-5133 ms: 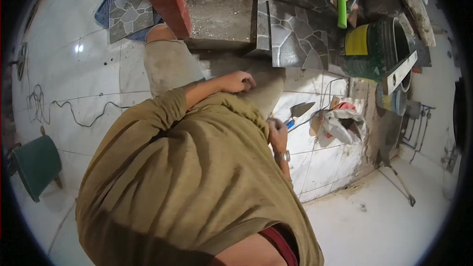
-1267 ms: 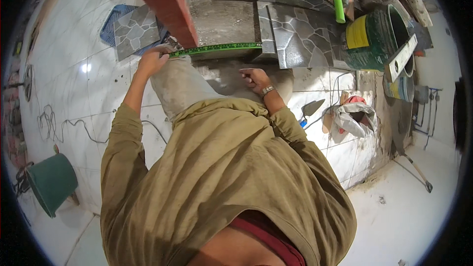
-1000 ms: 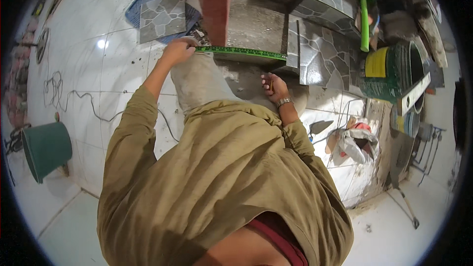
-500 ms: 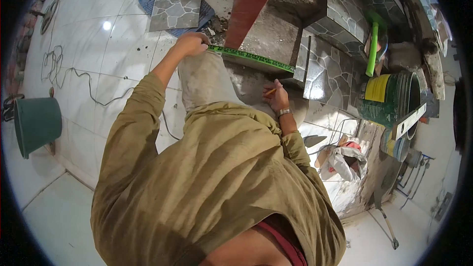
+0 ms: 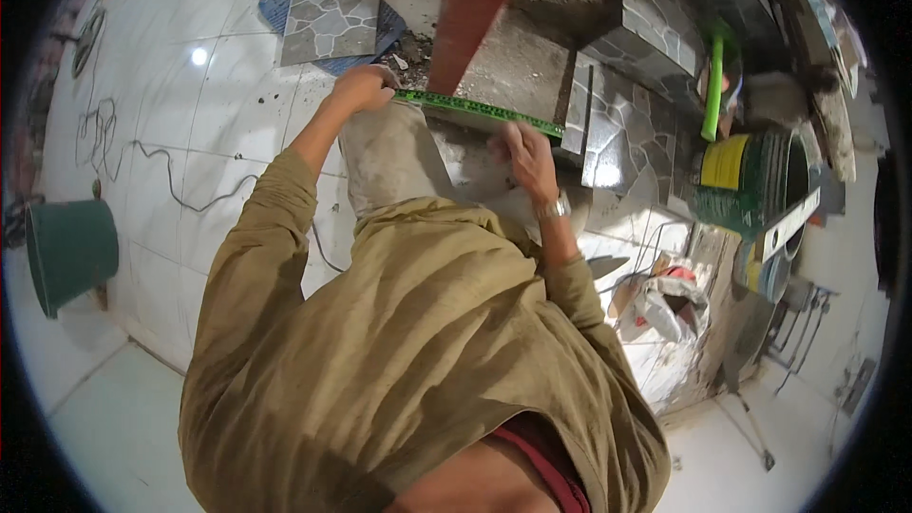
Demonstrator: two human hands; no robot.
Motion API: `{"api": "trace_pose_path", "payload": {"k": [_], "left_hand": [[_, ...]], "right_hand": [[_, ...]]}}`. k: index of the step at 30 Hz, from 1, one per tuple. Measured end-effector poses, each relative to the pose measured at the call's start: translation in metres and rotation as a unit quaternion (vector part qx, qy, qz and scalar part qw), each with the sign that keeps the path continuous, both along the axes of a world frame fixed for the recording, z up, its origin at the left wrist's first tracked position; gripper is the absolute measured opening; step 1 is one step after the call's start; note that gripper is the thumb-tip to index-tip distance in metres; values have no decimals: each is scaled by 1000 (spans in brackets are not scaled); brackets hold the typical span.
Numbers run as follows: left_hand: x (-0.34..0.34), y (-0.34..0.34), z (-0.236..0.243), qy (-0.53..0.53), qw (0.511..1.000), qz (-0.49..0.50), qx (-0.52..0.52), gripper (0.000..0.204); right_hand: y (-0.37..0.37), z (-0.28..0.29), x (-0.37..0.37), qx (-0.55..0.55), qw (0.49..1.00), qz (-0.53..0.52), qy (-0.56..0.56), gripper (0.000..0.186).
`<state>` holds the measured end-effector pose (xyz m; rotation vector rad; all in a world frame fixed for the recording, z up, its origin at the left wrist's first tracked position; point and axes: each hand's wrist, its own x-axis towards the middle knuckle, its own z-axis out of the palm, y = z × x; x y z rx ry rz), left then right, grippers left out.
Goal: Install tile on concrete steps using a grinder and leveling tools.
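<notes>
My left hand [image 5: 361,88] is closed around the near end of a green tape measure [image 5: 475,110], above my left knee. The blade runs out to the right across the front of a rough concrete step and ends by a grey stone-pattern tile [image 5: 622,133]. My right hand [image 5: 528,163], with a watch on its wrist, is raised just below the blade's far part, fingers curled. Motion blurs these fingertips. A yellow-orange pencil showed in them in the earlier frame, but now it is hidden.
A red post [image 5: 475,14] rises beyond the tape. Past my left hand, a loose tile [image 5: 331,19] lies on a blue tray [image 5: 275,2]. Green buckets stand left [image 5: 71,252] and right [image 5: 746,185]. A grey-white bag [image 5: 665,309] and cables lie on the floor.
My right hand has moved up and slightly left toward the tape blade, and the pencil has gone out of sight. My left hand keeps its hold on the tape measure. The view has shifted slightly.
</notes>
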<state>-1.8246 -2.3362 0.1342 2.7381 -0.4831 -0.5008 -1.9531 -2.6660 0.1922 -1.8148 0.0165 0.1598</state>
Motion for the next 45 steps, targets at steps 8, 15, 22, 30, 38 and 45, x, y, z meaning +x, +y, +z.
{"api": "trace_pose_path", "payload": {"k": [8,15,22,30,38,45], "left_hand": [[-1,-27,21,-3,1000,-10,23,33],[-11,-14,8,-39,999,-12,11,35],[-14,-8,-9,-74,997,6,-12,34],[-7,-11,7,-25,999,8,-18,36],[6,-3,3,22,998,-2,-55,32],[14,-7,5,31,999,-11,-20,35]], "right_hand": [[3,-34,125,-468,857,160,-148,41],[27,-47,157,-477,840,194,-173,25],[7,-39,101,-258,926,-112,-253,17],[-17,-57,-55,-167,979,114,-20,17],[-42,-98,-46,-249,963,100,10,26],[-53,-135,-51,-281,951,131,11,25]]}}
